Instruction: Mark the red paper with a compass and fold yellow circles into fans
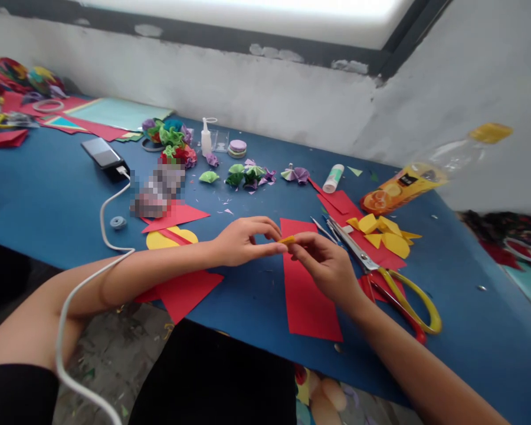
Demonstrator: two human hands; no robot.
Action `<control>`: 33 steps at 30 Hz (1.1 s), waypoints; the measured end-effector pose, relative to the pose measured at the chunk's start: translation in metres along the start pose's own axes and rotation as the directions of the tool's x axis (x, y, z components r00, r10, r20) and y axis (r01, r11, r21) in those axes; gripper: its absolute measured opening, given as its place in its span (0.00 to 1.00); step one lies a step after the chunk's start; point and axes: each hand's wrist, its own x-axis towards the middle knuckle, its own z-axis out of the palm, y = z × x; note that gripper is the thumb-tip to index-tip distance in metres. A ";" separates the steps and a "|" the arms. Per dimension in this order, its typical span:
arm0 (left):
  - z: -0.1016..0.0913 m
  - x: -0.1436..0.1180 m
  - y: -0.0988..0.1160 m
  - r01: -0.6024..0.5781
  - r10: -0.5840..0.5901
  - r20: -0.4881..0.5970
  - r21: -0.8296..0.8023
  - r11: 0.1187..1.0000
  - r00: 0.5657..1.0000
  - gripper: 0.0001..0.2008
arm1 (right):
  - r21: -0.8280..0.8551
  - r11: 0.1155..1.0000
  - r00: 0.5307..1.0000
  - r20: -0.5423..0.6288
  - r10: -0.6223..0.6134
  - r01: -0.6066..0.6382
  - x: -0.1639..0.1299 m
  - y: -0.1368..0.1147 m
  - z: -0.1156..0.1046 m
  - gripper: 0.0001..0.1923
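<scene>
A small folded piece of yellow paper (287, 240) is pinched between my two hands, above the blue table. My left hand (248, 241) grips its left end with thumb and fingertips. At the other end, the thumb and forefinger of my right hand (325, 264) close on it. Under my right hand lies a red paper strip (307, 307). Scissors (365, 260) with one yellow and one red handle rest just right of that hand, on more red paper. Folded yellow paper pieces (387, 232) sit behind them.
An orange drink bottle (407, 182) leans at the right, near a glue stick (333, 178). Green and purple paper flowers (248, 175) and a small white squeeze bottle (206, 140) stand at the back. A white cable (101, 271) from a phone (102, 154) crosses my left arm.
</scene>
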 end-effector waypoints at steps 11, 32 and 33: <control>0.003 0.004 -0.012 0.109 -0.156 0.148 0.284 0.952 0.977 0.10 | -0.165 0.986 0.992 0.128 0.021 0.000 0.002 0.008 0.002 0.08; 0.001 -0.001 -0.015 -0.028 -0.141 0.225 0.614 0.789 0.964 0.09 | -0.531 0.743 0.909 0.317 -0.271 0.407 0.002 0.025 -0.002 0.10; 0.000 0.000 -0.015 -0.029 -0.146 0.239 0.603 0.797 0.960 0.08 | -0.533 0.737 0.906 0.318 -0.280 0.415 0.002 0.025 -0.002 0.10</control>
